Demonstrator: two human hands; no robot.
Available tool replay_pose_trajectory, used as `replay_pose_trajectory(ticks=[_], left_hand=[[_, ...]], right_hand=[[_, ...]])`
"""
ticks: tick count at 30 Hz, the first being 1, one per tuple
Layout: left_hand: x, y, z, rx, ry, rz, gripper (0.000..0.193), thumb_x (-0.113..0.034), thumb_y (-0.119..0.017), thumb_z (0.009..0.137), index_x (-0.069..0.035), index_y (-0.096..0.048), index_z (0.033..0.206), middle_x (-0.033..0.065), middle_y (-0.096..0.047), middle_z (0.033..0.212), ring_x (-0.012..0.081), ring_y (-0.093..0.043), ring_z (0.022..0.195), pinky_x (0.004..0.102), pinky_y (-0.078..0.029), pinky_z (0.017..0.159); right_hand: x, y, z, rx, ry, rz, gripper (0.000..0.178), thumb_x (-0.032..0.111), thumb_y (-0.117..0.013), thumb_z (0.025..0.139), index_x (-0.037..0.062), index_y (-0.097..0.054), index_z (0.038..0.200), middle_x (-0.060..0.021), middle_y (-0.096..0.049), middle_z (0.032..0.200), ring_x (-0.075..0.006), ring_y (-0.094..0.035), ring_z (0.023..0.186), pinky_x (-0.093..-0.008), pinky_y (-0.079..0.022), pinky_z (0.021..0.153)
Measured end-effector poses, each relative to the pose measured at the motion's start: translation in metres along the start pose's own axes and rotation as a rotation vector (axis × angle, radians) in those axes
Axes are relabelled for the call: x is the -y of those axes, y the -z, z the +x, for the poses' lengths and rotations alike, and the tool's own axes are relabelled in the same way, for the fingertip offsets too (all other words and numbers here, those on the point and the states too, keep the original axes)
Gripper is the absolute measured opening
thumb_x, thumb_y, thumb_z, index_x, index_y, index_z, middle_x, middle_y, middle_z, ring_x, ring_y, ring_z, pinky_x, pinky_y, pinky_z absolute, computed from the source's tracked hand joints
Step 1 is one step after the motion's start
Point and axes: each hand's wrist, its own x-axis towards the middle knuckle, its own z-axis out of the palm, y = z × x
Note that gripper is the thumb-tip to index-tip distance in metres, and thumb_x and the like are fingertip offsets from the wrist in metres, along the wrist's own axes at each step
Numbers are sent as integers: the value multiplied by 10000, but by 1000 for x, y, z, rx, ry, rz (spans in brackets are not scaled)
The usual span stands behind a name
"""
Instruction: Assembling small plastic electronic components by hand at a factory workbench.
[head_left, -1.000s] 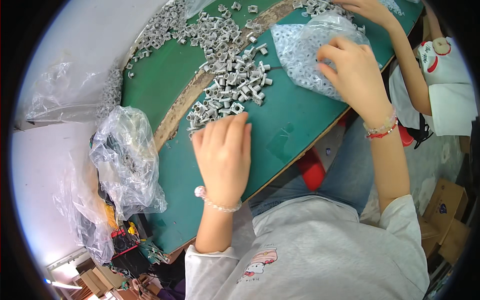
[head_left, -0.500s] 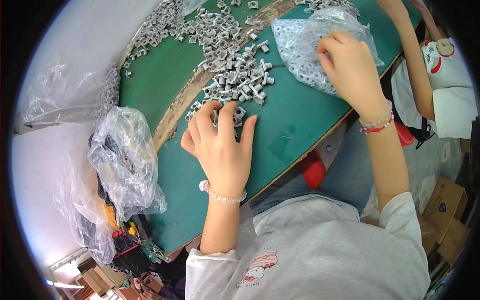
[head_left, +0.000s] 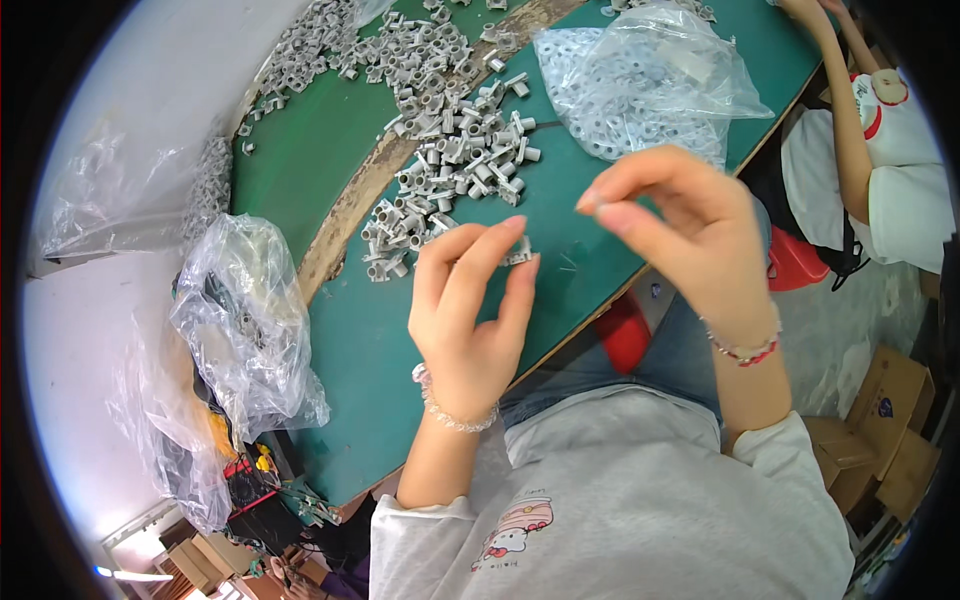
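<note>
My left hand [head_left: 465, 335]: thumb and finger pinching a small grey plastic part [head_left: 520, 253].
My right hand [head_left: 705, 240]: pinching a tiny pale piece [head_left: 596, 203], too blurred to identify, near the green tabletop's [head_left: 350, 410] front edge.
Just changed: right hand away from the clear plastic bag of pale rings [head_left: 635, 95]; both pieces now near each other.
Room: green surface between the grey tubular plastic parts' pile [head_left: 470, 150] and front edge.

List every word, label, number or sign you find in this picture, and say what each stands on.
Grey shirt: small lettering beside a cartoon print; not copied here.
Co-worker's white shirt: red-and-tan print; no wording can be made out.
Cardboard box: small dark blue mark, too small to read.
Grey parts and clear bag: no lettering can be read.
</note>
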Motion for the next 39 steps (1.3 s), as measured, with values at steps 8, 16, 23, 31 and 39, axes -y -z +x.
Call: replay_pose_trajectory(ticks=[8, 16, 23, 31, 39], left_hand=[[6, -3, -4, 40, 78, 23, 359, 40, -712, 726, -62, -656, 1065, 97, -636, 970, 217, -628, 850, 299, -514, 736], [2, -5, -10, 8, 193, -136, 429, 23, -719, 749, -32, -564, 1146, 96, -662, 932, 189, -647, 794, 286, -522, 714], [4, 0, -13, 20, 109, -79, 390, 17, -744, 741, -16, -575, 1091, 93, -665, 925, 175, -661, 792, 277, -527, 703], [-1, 4, -11, 67, 221, -330, 394, 47, -736, 747, 8, -566, 1099, 97, -660, 933, 165, -655, 826, 272, -532, 735], [-6, 11, -12, 180, 320, -616, 448, 59, -720, 767, 25, -524, 1169, 89, -649, 941, 144, -637, 857, 276, -514, 791]], right_hand=[[-27, -34, -6, -29, 208, -267, 126, 18, -717, 746, 39, -685, 866, -77, -646, 927, -207, -617, 842, -292, -500, 722], [-34, -35, -1, -39, 476, -515, 175, 41, -765, 661, 88, -697, 815, -16, -601, 857, -209, -548, 814, -318, -447, 688], [-29, -22, -2, 43, 515, -658, 187, 94, -769, 659, 122, -708, 833, 13, -625, 920, -212, -553, 881, -336, -422, 776], [-18, -13, -7, 84, 508, -786, 169, 218, -769, 683, 194, -710, 839, 46, -626, 1003, -219, -533, 1016, -386, -355, 881], [-17, -4, -7, 183, 559, -728, 206, 299, -765, 683, 217, -704, 861, 47, -616, 1085, -248, -490, 1100, -408, -297, 934]])
